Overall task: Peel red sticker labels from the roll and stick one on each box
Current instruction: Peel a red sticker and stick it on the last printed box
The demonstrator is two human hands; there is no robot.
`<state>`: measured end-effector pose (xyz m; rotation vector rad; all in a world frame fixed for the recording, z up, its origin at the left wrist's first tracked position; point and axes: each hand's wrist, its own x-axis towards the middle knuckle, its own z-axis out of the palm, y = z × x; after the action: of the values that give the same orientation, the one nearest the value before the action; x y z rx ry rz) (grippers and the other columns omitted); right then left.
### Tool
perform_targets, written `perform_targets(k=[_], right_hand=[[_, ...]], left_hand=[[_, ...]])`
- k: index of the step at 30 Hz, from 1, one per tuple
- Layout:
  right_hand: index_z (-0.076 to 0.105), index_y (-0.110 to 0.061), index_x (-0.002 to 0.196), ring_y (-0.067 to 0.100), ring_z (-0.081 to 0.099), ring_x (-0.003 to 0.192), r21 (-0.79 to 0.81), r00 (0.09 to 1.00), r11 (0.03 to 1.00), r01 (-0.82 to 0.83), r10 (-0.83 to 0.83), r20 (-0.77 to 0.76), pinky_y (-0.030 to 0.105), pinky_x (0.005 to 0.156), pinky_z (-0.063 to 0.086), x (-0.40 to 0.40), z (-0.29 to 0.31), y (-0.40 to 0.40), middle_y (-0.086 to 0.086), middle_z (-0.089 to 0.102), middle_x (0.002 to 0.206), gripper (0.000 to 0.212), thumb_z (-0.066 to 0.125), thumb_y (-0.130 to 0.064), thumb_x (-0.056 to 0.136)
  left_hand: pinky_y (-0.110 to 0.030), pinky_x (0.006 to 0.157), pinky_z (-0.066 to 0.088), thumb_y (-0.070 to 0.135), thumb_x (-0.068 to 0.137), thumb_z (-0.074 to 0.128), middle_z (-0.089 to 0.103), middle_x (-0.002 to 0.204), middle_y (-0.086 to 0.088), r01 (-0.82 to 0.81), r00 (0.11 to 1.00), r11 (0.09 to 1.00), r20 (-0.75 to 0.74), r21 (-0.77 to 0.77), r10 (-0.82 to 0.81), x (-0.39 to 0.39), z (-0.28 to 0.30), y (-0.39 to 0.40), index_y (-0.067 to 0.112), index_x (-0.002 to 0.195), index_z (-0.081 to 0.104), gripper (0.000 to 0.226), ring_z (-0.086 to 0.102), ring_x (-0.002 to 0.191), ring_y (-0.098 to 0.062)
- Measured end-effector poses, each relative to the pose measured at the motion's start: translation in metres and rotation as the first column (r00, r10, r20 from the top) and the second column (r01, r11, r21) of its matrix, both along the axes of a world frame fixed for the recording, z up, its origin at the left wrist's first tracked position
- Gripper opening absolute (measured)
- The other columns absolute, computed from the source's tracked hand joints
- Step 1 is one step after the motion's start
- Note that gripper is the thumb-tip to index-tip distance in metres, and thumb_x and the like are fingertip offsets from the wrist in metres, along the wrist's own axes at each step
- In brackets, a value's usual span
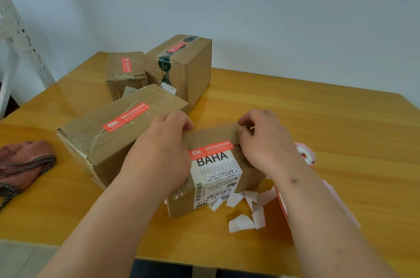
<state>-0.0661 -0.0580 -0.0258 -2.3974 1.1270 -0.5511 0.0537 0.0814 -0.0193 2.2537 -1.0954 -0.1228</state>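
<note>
A glossy yellow wooden table [295, 118] stands against a pale, bare wall, and on it sit four brown cardboard boxes. At the near middle, both hands are on the small box [218, 173] with the white shipping label reading "BAHA". The left hand [163, 150] curls over its left top edge, fingers hooked on the far side, gripping it; the right hand [263, 141] has its fingers bent at the far right top corner, seemingly pinching or pressing there, though what lies under the fingertips is hidden. A red sticker [211, 149] already lies across this box's top, just above the shipping label, so the step in hand looks like smoothing or shifting the box after labelling. Just left of it, touching the left forearm's side, the long box [109, 136] carries its own red sticker, as do the little box [125, 70] and the tall box [181, 66] at the far side. By this view every box shown is labelled, and the task appears finished or nearly so. The sticker roll [306, 155] rests behind the right wrist, its strip trailing toward the near edge, with curls of white backing paper [245, 211] scattered before the small box. A reddish knit cloth [22, 164] lies at far left.
</note>
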Motion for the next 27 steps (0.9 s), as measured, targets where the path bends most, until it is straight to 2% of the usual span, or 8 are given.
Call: perform_targets(k=[3,7,10,15,18,20,22,27], right_hand=[[0.053,-0.03,0.114,0.013,0.043,0.104,0.019,0.995,0.998,-0.057,0.059,-0.078,0.028,0.083,0.04,-0.002,0.001,0.004,-0.01,0.04,0.108,0.041,0.061,-0.054,0.081],[0.053,-0.029,0.115,0.015,0.046,0.109,0.01,0.997,0.998,-0.059,0.059,-0.047,0.025,0.08,0.036,-0.004,0.003,0.005,-0.011,0.04,0.107,0.032,0.059,-0.044,0.087],[0.052,-0.031,0.117,0.011,0.042,0.107,0.025,0.994,0.996,-0.083,0.085,-0.073,0.026,0.08,0.037,-0.007,0.004,0.01,-0.013,0.039,0.111,0.042,0.062,-0.052,0.082],[0.038,-0.026,0.137,0.017,0.048,0.111,0.103,0.996,0.994,0.024,-0.014,-0.094,0.025,0.078,0.034,-0.014,0.008,0.012,-0.002,0.041,0.136,0.057,0.057,-0.047,0.087],[0.039,-0.021,0.136,0.016,0.051,0.094,0.172,0.989,0.985,0.017,0.009,-0.15,0.027,0.072,0.038,-0.016,0.011,0.015,0.0,0.055,0.126,0.062,0.053,-0.057,0.087],[0.035,-0.024,0.139,0.015,0.052,0.094,0.203,0.992,0.979,-0.008,0.033,-0.123,0.026,0.071,0.038,-0.017,0.012,0.018,-0.001,0.056,0.128,0.063,0.055,-0.055,0.088],[0.027,-0.029,0.145,0.018,0.054,0.112,0.224,0.998,0.974,-0.016,0.031,-0.061,0.027,0.078,0.04,-0.019,0.014,0.02,-0.003,0.052,0.135,0.068,0.058,-0.051,0.088],[0.026,-0.035,0.145,0.016,0.054,0.116,0.207,0.995,0.978,-0.036,0.016,0.096,0.035,0.092,0.049,-0.03,0.024,0.027,-0.007,0.051,0.135,0.071,0.066,-0.035,0.086]], left_hand=[[-0.009,0.061,0.034,0.033,0.087,0.067,0.05,0.108,0.015,0.014,1.0,1.0,0.009,-0.001,-0.014,0.001,-0.001,0.003,0.036,0.112,0.049,0.031,0.051,0.09,-0.004],[-0.007,0.062,0.031,0.024,0.087,0.067,0.05,0.11,0.015,0.037,0.999,0.999,-0.022,-0.018,-0.037,0.003,-0.002,0.008,0.036,0.112,0.05,0.032,0.047,0.093,-0.001],[-0.014,0.064,0.037,0.039,0.084,0.069,0.049,0.106,0.017,0.024,1.0,1.0,-0.007,-0.005,-0.024,-0.001,-0.002,0.011,0.038,0.11,0.048,0.033,0.05,0.091,-0.002],[-0.013,0.062,0.045,0.027,0.091,0.06,0.049,0.118,0.013,-0.027,1.0,0.999,0.01,-0.021,0.027,-0.009,-0.003,0.018,0.035,0.113,0.048,0.026,0.051,0.089,-0.005],[-0.02,0.059,0.05,0.045,0.091,0.054,0.042,0.114,0.015,-0.08,0.992,0.994,0.103,0.07,0.072,-0.017,-0.001,0.028,0.035,0.116,0.044,0.029,0.047,0.079,-0.005],[-0.016,0.053,0.045,0.055,0.089,0.053,0.039,0.11,0.014,-0.093,0.99,0.986,0.123,0.139,0.076,-0.023,0.001,0.033,0.035,0.118,0.041,0.037,0.044,0.079,-0.005],[-0.011,0.047,0.036,0.058,0.087,0.052,0.041,0.119,0.01,-0.109,0.989,0.979,0.117,0.174,0.089,-0.026,0.002,0.038,0.035,0.121,0.038,0.043,0.043,0.084,-0.006],[-0.008,0.048,0.036,0.049,0.089,0.057,0.03,0.146,0.014,-0.056,0.998,0.998,-0.016,0.025,0.056,-0.029,0.006,0.049,0.04,0.137,0.031,0.055,0.042,0.095,-0.003]])
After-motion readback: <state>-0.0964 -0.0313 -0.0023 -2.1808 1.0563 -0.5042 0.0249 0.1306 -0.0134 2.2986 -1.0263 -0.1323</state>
